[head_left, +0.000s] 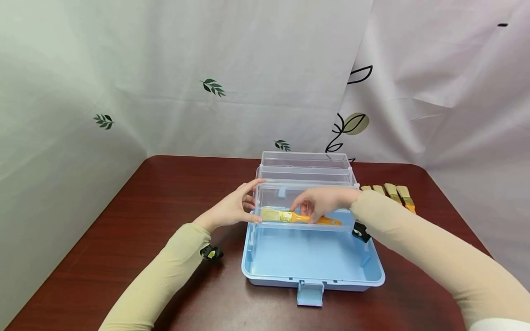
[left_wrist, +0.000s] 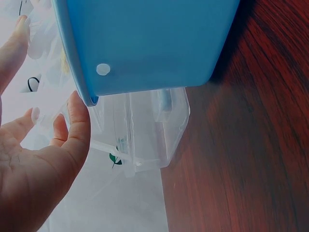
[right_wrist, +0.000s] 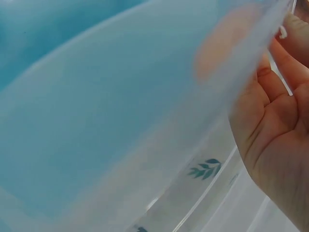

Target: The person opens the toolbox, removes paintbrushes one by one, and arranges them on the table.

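Note:
A blue toolbox stands open, its clear plastic trays raised at the back. In the front tray lies a paintbrush with pale bristles and an orange handle, bristles to the left. My right hand pinches that handle from above. With thumb in front and index finger at the upper edge, my left hand holds the tray's left end. The left wrist view shows this hand beside the toolbox's blue wall. Cloudy plastic partly hides the right hand in the right wrist view.
Several more paintbrushes lie side by side on the dark red wooden table, right of the toolbox. A blue latch hangs down at the toolbox's front. Behind the table hangs a pale curtain with a leaf print.

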The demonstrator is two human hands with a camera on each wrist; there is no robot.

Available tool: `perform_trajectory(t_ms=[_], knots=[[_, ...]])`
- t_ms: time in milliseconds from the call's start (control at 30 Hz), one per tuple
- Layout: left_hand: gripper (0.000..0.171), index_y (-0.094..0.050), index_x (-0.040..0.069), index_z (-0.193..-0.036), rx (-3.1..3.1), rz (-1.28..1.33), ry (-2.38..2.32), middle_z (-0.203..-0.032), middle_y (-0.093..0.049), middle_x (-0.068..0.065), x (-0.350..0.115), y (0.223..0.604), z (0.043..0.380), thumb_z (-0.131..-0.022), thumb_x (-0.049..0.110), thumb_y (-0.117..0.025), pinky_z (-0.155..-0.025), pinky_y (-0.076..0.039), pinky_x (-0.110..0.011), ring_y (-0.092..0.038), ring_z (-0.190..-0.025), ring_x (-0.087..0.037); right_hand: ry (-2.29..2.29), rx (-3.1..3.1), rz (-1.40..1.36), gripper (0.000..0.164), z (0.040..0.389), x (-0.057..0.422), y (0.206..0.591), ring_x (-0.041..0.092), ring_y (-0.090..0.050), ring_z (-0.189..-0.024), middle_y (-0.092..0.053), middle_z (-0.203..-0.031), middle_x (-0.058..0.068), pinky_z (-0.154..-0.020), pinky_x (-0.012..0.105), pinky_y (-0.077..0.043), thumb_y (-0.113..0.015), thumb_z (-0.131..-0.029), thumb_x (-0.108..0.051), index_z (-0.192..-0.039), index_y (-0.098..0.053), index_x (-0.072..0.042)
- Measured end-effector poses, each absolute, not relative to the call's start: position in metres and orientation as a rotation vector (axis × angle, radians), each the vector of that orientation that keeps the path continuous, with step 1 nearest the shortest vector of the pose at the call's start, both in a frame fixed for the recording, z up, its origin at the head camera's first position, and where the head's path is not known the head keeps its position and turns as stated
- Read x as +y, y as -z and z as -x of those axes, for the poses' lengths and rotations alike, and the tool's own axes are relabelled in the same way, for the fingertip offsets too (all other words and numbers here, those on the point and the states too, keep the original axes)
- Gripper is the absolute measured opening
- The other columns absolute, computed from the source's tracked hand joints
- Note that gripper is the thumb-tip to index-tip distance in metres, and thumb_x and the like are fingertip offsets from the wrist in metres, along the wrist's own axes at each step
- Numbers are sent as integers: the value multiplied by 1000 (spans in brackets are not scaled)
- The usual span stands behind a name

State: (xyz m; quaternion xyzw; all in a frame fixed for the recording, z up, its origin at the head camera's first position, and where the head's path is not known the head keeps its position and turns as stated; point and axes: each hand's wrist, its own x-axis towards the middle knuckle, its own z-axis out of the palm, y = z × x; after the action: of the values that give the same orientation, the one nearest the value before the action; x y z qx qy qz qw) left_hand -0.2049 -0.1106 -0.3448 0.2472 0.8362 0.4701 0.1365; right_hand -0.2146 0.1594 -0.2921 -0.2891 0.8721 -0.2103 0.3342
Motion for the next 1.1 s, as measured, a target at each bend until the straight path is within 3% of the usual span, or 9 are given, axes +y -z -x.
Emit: perform_trajectory(t_ms=[300, 500, 1100], knots=[[98, -25, 25, -149, 2424, -714, -1351, -134, -32, -13, -110, 345, 204, -71, 12, -83, -92, -50, -39, -53, -102, -26, 677, 2152, 691, 51, 222, 162, 296, 15, -50, -75, -56, -91, 4, -65, 23, -45, -67, -81, 9, -128, -57, -7], [97, -24, 24, -149, 2428, -722, -1341, -135, -32, -14, -110, 344, 204, -72, 11, -82, -93, -49, -39, -54, -103, -25, 785, 2058, 613, 52, 225, 165, 298, 14, -45, -67, -55, -92, 3, -57, 21, -38, -68, -83, 3, -132, -53, -6], [98, -24, 24, -149, 2435, -735, -1332, -135, -33, -14, -111, 342, 205, -72, 11, -83, -92, -49, -38, -54, -101, -24, 968, 1971, 554, 55, 226, 177, 290, 14, -48, -69, -55, -96, 3, -55, 20, -37, -65, -85, 3, -136, -46, 1]])
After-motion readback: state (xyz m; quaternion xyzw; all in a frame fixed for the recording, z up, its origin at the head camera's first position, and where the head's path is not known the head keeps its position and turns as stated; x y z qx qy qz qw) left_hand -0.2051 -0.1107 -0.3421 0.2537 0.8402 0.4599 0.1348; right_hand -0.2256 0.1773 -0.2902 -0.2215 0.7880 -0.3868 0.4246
